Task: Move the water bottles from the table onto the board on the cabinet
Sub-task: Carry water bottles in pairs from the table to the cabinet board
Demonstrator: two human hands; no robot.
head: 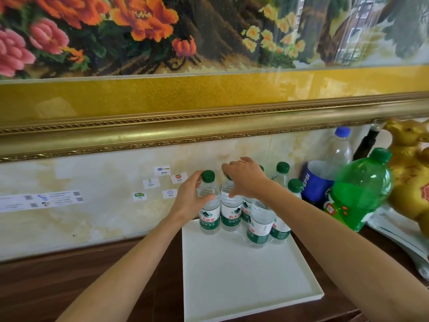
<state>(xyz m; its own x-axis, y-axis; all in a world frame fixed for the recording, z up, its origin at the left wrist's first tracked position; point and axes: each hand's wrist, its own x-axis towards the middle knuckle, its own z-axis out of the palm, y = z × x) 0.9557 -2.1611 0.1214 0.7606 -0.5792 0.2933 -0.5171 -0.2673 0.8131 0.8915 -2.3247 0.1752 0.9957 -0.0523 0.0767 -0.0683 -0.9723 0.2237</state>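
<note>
Overhead, a huge cross-stitch picture (185,31) of flowers in a gold frame (209,126) fills the wall, its lower edge hanging just above a pale marbled backsplash (69,205) that carries small paper labels (162,182). Below that runs the dark wooden cabinet top (69,287), and on it lies a white board (243,287), bare over its near part. At the right, beside the board, stand a tall green soda bottle (357,191), tilted in the wide view, a clear Pepsi bottle (329,168) with a blue cap behind it, and a golden animal figurine (411,170) at the edge of the picture. The water bottles (258,225), small, clear and green-capped with green and white labels, are clustered upright at the far end of the board, close together; the rearmost ones may stand just off it, which cannot be told. The left hand (192,198) is wrapped around the upper body of the leftmost bottle (210,205), thumb across the front, fingers round the back, just under its cap. The right hand (246,180) is closed from above over the top of the neighbouring bottle (229,210), hiding its cap, thumb reaching down the shoulder. Both bottles stand with their bases on the board, touching side by side.
</note>
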